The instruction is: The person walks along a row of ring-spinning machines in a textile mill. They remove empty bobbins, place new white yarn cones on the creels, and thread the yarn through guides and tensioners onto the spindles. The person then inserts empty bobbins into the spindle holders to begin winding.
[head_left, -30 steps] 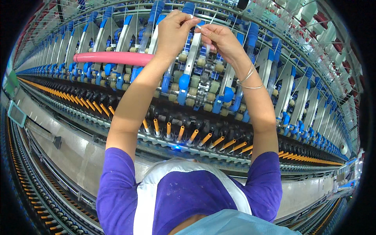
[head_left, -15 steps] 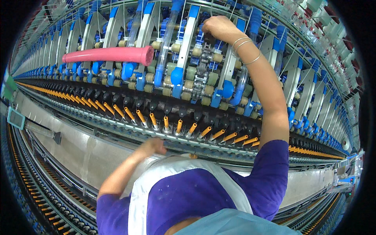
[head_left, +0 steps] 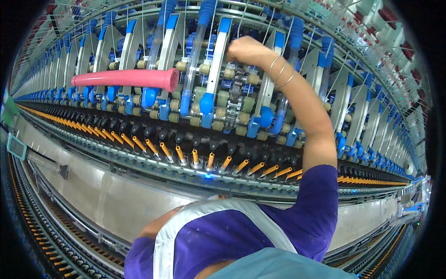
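My right hand [head_left: 245, 49] is raised to the upper part of a spinning frame. Its fingers are curled together by the rollers [head_left: 253, 78] of a drafting unit, beside a silver weighting arm [head_left: 217, 58] with a blue tip. Whatever lies between the fingers is hidden. Thin bracelets circle that wrist. My left arm [head_left: 160, 224] is bent in close to my body; only a sliver of my left hand [head_left: 217, 197] shows past the white apron edge, fingers hidden. A long pink roving bobbin [head_left: 123, 78] lies across the arms to the left, untouched.
Below the rollers runs a row of orange spindle tubes [head_left: 195, 157] along a metal rail. Clear suction pipes [head_left: 190, 76] with blue ends stand between the arms. A second row of spindles [head_left: 46, 223] lies behind me at lower left, across the pale floor [head_left: 107, 186].
My left hand has drawn in from the open floor side to behind my apron. My right hand sits slightly lower and further left in view. A blue light now shows on the spindle rail.
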`<move>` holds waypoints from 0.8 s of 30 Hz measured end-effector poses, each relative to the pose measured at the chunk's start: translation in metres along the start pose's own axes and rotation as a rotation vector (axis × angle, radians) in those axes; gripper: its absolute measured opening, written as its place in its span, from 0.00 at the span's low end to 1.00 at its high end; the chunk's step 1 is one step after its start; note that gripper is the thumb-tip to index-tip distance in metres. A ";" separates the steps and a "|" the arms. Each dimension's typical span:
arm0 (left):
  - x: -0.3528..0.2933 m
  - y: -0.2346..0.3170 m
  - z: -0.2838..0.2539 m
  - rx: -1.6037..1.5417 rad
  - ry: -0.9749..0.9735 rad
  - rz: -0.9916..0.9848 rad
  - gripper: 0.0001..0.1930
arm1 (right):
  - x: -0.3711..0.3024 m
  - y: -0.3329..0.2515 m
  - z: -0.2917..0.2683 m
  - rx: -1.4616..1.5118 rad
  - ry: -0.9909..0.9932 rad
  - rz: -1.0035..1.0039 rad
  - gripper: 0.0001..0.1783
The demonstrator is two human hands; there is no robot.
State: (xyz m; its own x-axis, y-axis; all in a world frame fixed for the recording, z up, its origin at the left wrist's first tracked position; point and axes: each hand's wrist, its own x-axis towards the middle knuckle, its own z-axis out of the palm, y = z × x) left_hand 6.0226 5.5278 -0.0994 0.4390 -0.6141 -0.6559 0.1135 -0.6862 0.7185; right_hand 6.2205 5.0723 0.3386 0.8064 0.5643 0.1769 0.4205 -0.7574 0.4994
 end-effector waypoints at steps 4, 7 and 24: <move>-0.055 0.066 -0.048 0.079 -0.137 0.142 0.28 | -0.013 -0.014 -0.032 0.207 -0.210 0.073 0.15; -0.093 0.176 -0.103 0.478 -0.221 0.306 0.31 | -0.050 -0.043 -0.084 0.212 0.114 0.189 0.11; -0.143 0.720 -0.047 0.810 1.038 1.943 0.10 | -0.140 -0.050 -0.369 1.148 1.105 0.634 0.21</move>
State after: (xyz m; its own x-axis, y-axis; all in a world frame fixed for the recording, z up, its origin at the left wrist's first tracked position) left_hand 6.0832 5.1398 0.5230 -0.2742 -0.3441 0.8980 -0.9615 0.1169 -0.2487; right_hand 5.9334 5.1520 0.6015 0.5113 -0.3259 0.7952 0.6309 -0.4859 -0.6048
